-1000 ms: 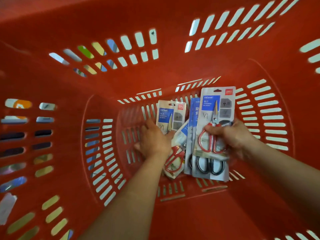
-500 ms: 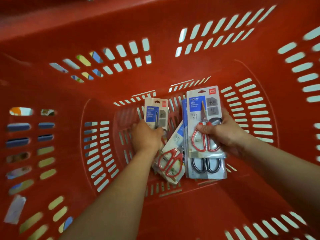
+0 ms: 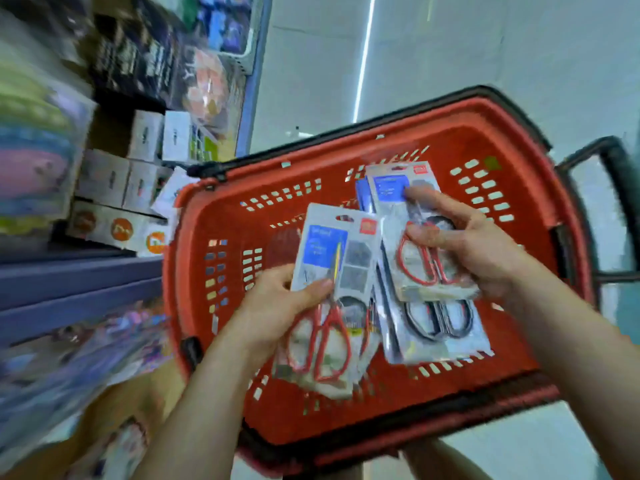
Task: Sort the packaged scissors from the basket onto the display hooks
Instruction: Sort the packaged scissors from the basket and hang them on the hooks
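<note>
Both hands hold packaged scissors above the red basket [image 3: 221, 216]. My left hand [image 3: 277, 306] grips a stack of packs of red-handled scissors [image 3: 332, 292], thumb across the card front. My right hand [image 3: 474, 251] grips another stack: a red-handled pack [image 3: 415, 244] in front, a black-handled pack [image 3: 440, 323] behind it, and blue card edges showing at the left. The basket floor under the packs looks bare where I can see it. No display hooks are visible in this blurred view.
Shop shelves [image 3: 69, 271] run down the left with white boxes [image 3: 138, 161] and blurred coloured goods. The basket's black handle [image 3: 616, 188] sticks out at the right. Pale floor lies beyond and to the right of the basket.
Both hands have lifted their scissors packs up out of the basket. My view has pulled back from inside the basket, so the shelves and floor now show.
</note>
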Available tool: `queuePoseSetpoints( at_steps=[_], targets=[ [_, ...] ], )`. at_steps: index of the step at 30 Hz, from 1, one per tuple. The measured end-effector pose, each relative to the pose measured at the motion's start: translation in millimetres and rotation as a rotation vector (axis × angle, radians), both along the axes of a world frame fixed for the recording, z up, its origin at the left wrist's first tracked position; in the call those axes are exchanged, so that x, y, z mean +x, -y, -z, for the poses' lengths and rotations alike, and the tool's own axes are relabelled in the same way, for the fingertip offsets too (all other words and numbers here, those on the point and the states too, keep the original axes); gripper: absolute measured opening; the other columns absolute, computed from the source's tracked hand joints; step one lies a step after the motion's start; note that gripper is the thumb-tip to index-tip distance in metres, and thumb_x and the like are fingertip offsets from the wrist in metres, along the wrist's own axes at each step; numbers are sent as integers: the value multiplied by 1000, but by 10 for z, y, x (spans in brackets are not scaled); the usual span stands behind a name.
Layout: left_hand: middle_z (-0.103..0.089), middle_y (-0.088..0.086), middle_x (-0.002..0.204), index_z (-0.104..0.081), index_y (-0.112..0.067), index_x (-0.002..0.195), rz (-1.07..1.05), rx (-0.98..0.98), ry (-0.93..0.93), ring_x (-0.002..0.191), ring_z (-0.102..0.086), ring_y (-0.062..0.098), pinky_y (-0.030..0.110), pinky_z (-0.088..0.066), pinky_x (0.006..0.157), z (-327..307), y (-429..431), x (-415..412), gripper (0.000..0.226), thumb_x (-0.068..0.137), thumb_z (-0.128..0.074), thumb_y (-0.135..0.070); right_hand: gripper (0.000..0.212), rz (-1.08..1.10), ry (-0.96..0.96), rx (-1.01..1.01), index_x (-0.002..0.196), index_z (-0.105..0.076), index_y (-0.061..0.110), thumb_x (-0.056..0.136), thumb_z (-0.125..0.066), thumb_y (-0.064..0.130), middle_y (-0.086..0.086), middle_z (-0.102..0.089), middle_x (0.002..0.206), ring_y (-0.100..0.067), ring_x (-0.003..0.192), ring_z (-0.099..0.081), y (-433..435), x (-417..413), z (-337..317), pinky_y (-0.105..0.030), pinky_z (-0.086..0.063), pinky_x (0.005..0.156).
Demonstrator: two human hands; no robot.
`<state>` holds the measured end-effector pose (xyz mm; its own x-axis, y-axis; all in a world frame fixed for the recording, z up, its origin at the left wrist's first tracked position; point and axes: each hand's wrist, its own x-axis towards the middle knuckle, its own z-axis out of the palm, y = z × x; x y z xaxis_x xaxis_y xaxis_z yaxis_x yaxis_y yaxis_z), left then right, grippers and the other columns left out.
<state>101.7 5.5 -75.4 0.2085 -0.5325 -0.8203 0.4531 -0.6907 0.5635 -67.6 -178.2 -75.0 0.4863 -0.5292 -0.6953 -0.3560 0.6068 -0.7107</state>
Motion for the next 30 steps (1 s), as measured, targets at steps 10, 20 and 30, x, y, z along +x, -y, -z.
queuePoseSetpoints(
  at_steps=[10,20,30],
  targets=[
    [-77,6,92,-77,-25,91,-379,6,288,90,-73,31,56,-55,89,-2302,-349,-64,14,85,-72,-13,35,197,136,20,98,-79,29,72,-70,7,3,-76,94,-13,70,-71,-144,159,-1931,-31,-62,73],
    [-74,11,107,-68,-12,115,-912,-242,239,96,-70,27,47,-54,93,-4187,-268,-466,23,96,-55,-11,16,-271,210,-282,82,-80,23,87,-67,32,8,-78,84,-2,80,-69,-439,454,-4078,-19,-54,81],
    [-73,1,104,-61,-17,114,-1211,-317,647,101,-68,24,40,-57,85,-5441,-1014,-955,34,85,-70,-1,4,-754,414,-237,83,-77,8,81,-77,11,-1,-76,72,-9,63,-69,-1274,466,-5387,-19,-53,59]
  ],
)
